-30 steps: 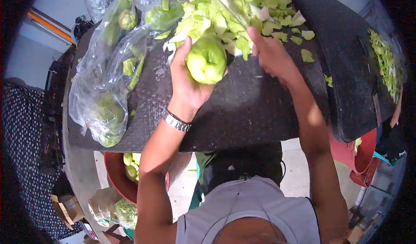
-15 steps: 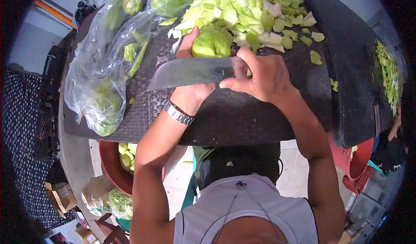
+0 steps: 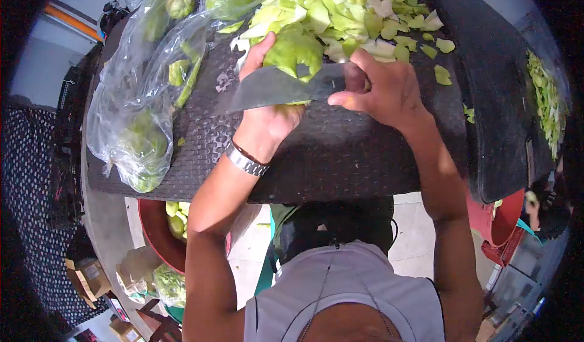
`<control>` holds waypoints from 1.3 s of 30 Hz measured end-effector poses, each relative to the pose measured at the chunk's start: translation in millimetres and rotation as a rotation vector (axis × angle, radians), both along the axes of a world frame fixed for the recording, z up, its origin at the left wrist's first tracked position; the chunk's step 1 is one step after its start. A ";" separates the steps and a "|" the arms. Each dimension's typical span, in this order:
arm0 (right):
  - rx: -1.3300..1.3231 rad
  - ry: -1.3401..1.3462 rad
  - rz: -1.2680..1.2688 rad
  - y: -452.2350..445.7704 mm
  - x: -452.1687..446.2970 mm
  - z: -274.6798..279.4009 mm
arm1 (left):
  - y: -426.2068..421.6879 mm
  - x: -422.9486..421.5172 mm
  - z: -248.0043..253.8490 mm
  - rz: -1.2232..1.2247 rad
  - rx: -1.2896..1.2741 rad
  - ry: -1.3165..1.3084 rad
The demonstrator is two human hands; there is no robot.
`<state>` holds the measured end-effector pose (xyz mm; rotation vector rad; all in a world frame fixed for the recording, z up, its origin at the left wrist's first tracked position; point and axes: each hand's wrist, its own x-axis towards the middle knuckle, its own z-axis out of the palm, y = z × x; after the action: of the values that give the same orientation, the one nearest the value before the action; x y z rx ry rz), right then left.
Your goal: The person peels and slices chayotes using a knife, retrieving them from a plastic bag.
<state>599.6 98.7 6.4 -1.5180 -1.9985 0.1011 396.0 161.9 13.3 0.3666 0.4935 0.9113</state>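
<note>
A green chayote (image 3: 293, 51) rests in my left hand (image 3: 271, 123), whose thumb lies along its left side. My right hand (image 3: 389, 89) is wrapped round the handle end of a wide-bladed knife (image 3: 274, 89). The blade points left, crosses over my left palm and hides the lower part of the chayote. Just beyond both hands lies a heap of pale green peelings (image 3: 328, 13) on the dark textured mat (image 3: 231, 172).
Plastic bags (image 3: 137, 111) with chayotes lie on the left. More shreds (image 3: 544, 105) lie at the far right. Below the table edge stand a red tub (image 3: 152, 232) with chayotes and another red container (image 3: 499, 220). Another person's hand (image 3: 533, 211) shows at right.
The knife has come from over the peelings, past the chayote, to lie across it and my left palm. My right hand has moved nearer the body, then slightly right and up.
</note>
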 end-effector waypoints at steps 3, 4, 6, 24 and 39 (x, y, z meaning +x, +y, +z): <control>0.029 -0.033 0.035 -0.3 -8.1 0.8 | 1.0 5.3 -8.9 0.034 0.078 0.033; 0.029 -0.025 0.051 1.2 -8.5 1.3 | 2.0 5.0 -12.2 0.018 0.086 0.025; -0.028 -0.022 0.025 1.4 -6.1 2.8 | 2.6 2.9 -16.1 -0.015 0.099 0.008; -0.771 0.620 -0.309 18.6 23.4 10.9 | -4.4 4.3 -5.9 -0.147 0.093 -0.011; -0.210 0.367 0.075 -7.3 0.9 18.9 | -6.7 -5.7 -25.8 -0.188 0.256 -0.144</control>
<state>600.5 91.3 25.3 -1.4263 -1.7885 0.5935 390.2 155.2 -12.5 0.5661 0.2049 0.8126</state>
